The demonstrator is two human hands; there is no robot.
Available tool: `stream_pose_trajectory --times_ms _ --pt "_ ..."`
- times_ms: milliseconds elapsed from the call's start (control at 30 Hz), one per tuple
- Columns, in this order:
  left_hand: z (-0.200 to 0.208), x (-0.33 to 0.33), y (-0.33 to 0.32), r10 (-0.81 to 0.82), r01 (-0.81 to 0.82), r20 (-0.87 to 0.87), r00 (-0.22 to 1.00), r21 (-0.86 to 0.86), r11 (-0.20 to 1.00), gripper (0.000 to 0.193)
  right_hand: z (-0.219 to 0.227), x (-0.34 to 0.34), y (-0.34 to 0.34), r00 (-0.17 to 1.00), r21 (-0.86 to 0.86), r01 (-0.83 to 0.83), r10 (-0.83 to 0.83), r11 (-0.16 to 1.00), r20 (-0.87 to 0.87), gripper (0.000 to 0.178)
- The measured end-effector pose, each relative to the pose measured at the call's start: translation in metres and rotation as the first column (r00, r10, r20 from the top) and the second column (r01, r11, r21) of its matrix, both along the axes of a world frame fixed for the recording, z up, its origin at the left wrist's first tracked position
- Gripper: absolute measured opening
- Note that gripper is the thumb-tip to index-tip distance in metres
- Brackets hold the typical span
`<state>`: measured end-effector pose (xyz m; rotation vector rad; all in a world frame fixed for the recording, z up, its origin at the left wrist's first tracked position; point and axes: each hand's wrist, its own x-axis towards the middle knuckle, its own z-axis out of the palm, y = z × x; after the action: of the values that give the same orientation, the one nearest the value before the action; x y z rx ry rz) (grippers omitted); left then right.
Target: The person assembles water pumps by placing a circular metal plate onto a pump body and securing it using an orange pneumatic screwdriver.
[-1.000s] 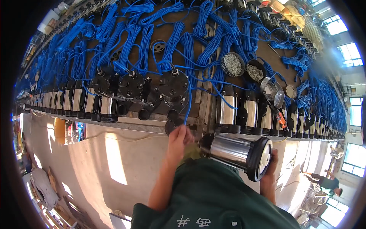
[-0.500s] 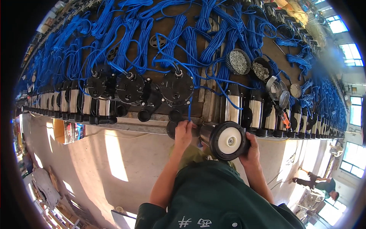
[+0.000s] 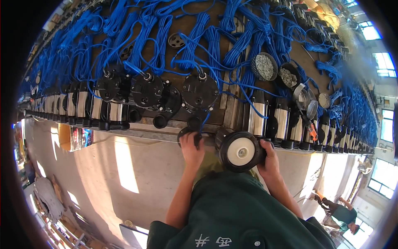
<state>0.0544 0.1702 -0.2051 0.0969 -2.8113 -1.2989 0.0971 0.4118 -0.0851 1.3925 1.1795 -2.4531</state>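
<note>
Between your two hands, just beside the bench edge (image 3: 149, 135), sits the black-rimmed cylinder (image 3: 236, 150), its white end disc (image 3: 242, 152) turned up toward you. Your right hand (image 3: 269, 161) grips its side at the rim, thumb uppermost. Your left hand (image 3: 192, 150) bends its fingers over a round black part (image 3: 185, 132) at the bench edge; whether those fingers clasp it or only rest on it, you cannot tell from this view.

For good control, let the right hand carry the steadying: wrap the palm well under the rim, since the cylinder looks heavy and its smooth surface could slip or roll. Its far end is hidden, so make sure that end has firm support before you lighten your grip. Turn it slowly, and leave the white disc clear of knocks against the bench.

Just beyond your left fingers hangs a length of blue cable (image 3: 205, 119), below the black-topped unit (image 3: 200, 91). Guide it aside with the fingertips, so that it neither snags nor gets pinched. Ahead of your right hand stand upright silver cylinders (image 3: 280, 121); swing gently there to avoid scraping them.
</note>
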Motion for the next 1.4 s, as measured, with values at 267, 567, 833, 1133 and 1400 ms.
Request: stream_pose_trajectory --times_ms 267,567,833,1133,1400 --pt "0.022 0.011 -0.012 0.112 -0.076 0.036 0.993 -0.527 0.846 0.091 0.023 -0.003 0.007 0.994 0.091 -0.105 0.108 0.99 -0.028 0.026" --pt "-0.007 0.011 -0.02 -0.056 0.081 0.064 0.996 -0.506 0.859 0.099 0.026 0.012 0.038 0.909 0.467 -0.372 0.418 0.802 0.006 0.039" --pt "0.068 0.035 -0.019 0.047 -0.05 -0.049 0.998 -0.054 0.997 0.091 0.02 0.023 0.059 0.929 0.369 -0.328 0.367 0.87 -0.04 0.044" --pt "0.178 0.035 0.044 -0.198 0.232 -0.128 0.972 0.368 0.9 0.095 0.024 0.015 0.071 0.891 0.485 -0.404 0.453 0.776 0.017 0.051" --pt "0.187 0.033 0.078 -0.377 0.395 -0.129 0.917 0.175 0.902 0.092 0.003 0.027 0.077 0.877 0.81 -0.352 0.468 0.468 0.111 0.065"
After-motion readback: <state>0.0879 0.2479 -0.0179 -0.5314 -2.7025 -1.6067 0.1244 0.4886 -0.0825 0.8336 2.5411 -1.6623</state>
